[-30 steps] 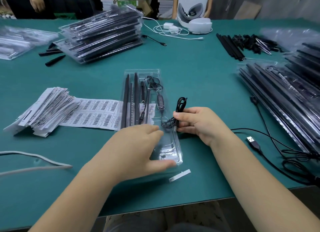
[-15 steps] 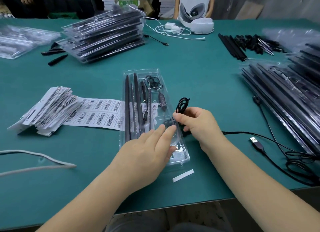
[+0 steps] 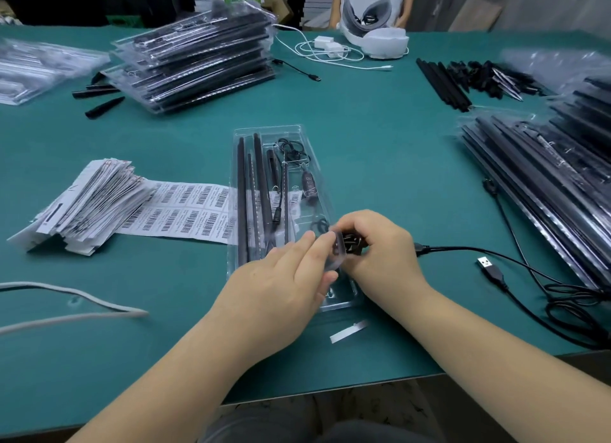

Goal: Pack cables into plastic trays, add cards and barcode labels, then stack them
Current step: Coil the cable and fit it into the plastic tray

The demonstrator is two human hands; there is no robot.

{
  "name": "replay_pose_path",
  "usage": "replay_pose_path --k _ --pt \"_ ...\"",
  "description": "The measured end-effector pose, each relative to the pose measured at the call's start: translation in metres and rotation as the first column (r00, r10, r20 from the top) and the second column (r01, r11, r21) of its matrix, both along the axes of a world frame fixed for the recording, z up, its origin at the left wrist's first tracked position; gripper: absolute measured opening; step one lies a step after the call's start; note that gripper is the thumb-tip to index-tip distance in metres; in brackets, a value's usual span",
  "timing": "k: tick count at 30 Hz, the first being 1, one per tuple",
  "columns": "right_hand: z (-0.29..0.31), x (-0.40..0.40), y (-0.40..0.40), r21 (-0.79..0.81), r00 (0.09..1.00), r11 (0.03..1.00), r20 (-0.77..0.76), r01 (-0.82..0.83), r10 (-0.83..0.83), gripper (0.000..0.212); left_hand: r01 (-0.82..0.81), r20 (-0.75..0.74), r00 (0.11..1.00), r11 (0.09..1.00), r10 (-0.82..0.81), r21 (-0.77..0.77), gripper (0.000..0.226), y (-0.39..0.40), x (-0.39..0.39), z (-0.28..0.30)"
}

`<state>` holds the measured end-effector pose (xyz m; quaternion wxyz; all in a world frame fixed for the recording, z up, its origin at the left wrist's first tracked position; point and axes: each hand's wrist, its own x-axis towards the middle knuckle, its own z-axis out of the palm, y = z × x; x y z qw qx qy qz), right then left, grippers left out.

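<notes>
We see the right hand (image 3: 377, 247) curled around a black coiled cable (image 3: 352, 244), at the clear plastic tray's (image 3: 297, 138) right edge. The left hand (image 3: 281, 284) lies on the tray, fingers nearly straight, tips touching its edge beside the cable.

teal table (image 3: 380, 151), black cable (image 3: 469, 251), clear tray (image 3: 317, 165)

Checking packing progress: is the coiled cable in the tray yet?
Not yet: right hand holds the cable at the tray edge.
</notes>
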<state>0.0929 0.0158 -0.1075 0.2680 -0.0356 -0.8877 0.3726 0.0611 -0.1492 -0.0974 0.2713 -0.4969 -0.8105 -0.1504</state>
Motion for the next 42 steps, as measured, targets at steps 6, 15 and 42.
replay_pose_path --k 6,15,42 --pt "0.003 -0.005 -0.008 0.242 0.995 0.966 -0.008 0.094 -0.095 0.009 -0.001 0.034 0.999 1.0 0.002 -0.019 0.052 0.001 0.0 -0.001" --pt "0.015 0.013 -0.001 0.537 0.896 0.831 0.427 -0.146 -0.119 0.057 -0.029 0.076 0.996 0.981 0.044 -0.193 0.058 -0.001 0.002 0.001" --pt "0.005 0.047 0.003 0.17 0.896 0.983 0.444 -0.069 -0.014 0.052 -0.047 -0.055 0.998 0.989 0.039 -0.143 0.05 -0.005 -0.002 -0.005"
